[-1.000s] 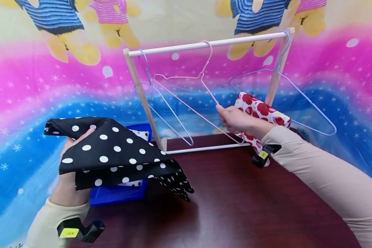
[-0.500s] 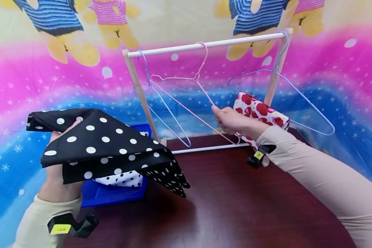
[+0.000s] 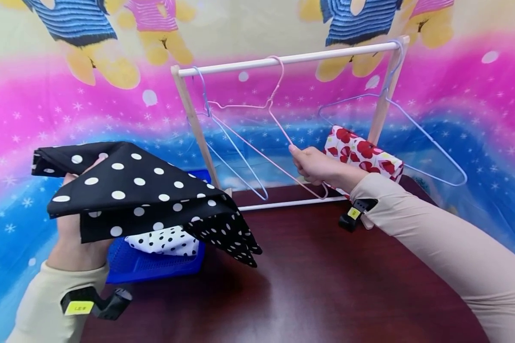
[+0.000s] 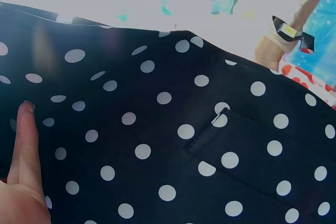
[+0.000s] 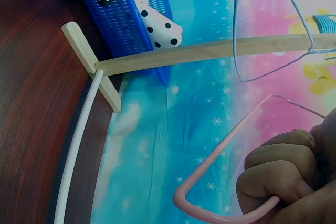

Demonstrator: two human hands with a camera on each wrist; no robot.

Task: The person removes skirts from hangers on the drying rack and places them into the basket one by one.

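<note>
My left hand (image 3: 75, 228) holds a folded black garment with white polka dots (image 3: 148, 183). One digit lies over the cloth, the rest of the grip is hidden beneath, and the fabric droops to the right. In the left wrist view, a slanted pocket-like slit shows on the garment (image 4: 252, 140). My right hand (image 3: 315, 164) grips a pink hanger (image 3: 255, 147) by its right-hand side, and the curled fingers (image 5: 273, 177) show in the right wrist view. The hanger's hook is over the rack's white top rail (image 3: 326, 56).
Blue hangers (image 3: 429, 138) hang at both ends of the rack. Behind my right forearm is a cloth with red flowers (image 3: 365, 152). A blue basket (image 3: 154, 269) under the black garment holds a white cloth with black dots (image 3: 167, 242). All stand on a dark wooden table (image 3: 317, 276).
My left hand has carried the black garment left and slightly up, uncovering more of the white dotted cloth. My right hand has drawn the pink hanger a little left along the rail.
</note>
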